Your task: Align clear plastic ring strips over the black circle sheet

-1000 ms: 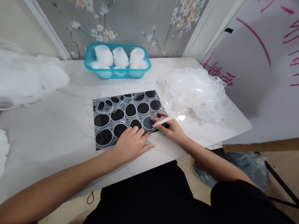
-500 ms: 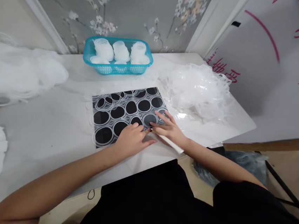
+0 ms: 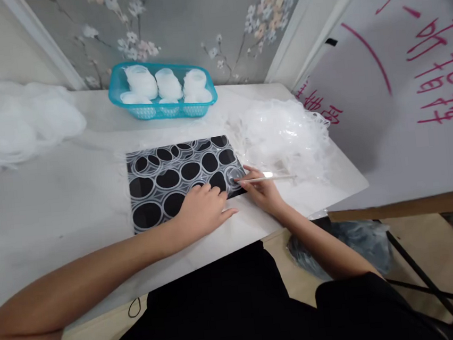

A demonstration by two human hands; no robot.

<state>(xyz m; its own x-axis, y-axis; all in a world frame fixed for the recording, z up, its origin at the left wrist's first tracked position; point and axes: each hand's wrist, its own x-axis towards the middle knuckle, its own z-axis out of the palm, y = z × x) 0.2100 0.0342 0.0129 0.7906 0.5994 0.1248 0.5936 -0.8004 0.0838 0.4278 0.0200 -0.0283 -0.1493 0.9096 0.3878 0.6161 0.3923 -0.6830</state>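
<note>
A black sheet [image 3: 167, 178] covered with rows of clear, pale-rimmed ovals lies on the white table. My left hand [image 3: 202, 212] rests on its front edge, fingers lying over the ovals and thumb spread away; it appears to hold nothing. At the sheet's front right corner, my right hand [image 3: 264, 190] pinches a thin white stick [image 3: 277, 178], which points to the right. The stick's left end is at a clear round piece [image 3: 233, 176] in the last oval of the front row. Whether the fingertips also grip that piece, I cannot tell.
A blue basket [image 3: 165, 112] with stacks of white round pieces stands at the back. To the right lies a heap of clear plastic scraps [image 3: 283, 132]; a larger white pile [image 3: 17, 120] is at the left. A whiteboard [image 3: 369, 151] with red writing borders the table's right side.
My right hand has moved right to the corner oval, and the stick has swung from slanting towards me to pointing right. The neighbouring oval has turned from greyish to black. The left hand stays put.
</note>
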